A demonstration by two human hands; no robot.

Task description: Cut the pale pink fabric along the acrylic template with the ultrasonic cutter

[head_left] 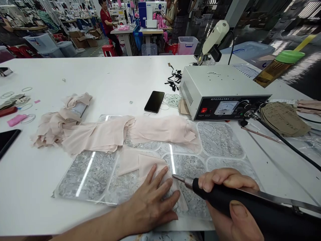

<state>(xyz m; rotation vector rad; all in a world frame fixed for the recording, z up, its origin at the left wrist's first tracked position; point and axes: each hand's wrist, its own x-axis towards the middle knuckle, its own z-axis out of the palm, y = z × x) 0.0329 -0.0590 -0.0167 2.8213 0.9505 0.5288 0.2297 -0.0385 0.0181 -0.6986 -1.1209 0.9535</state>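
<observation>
My left hand [155, 197] lies with fingers spread over a pale pink fabric piece [150, 164], pressing it onto a clear-topped grey marbled mat [87, 177]. In my right hand [233, 197] is a black handheld welding tool [220, 197], its fingers wrapped round the handle. The tool's metal tip points left and is close to the fabric's edge by my left fingers; whether it touches I cannot tell. Behind my left hand, more pink fabric pieces [163, 130] are stacked on the mat. A further pile of pink fabric [57, 124] lies to the left.
A control box [223, 90] with a dial stands back right, its black cable [288, 144] running along the right side. A phone [154, 101], rubber bands [173, 100] and brown card templates [284, 118] lie about. A cup [281, 67] is at the right; people work at sewing machines beyond.
</observation>
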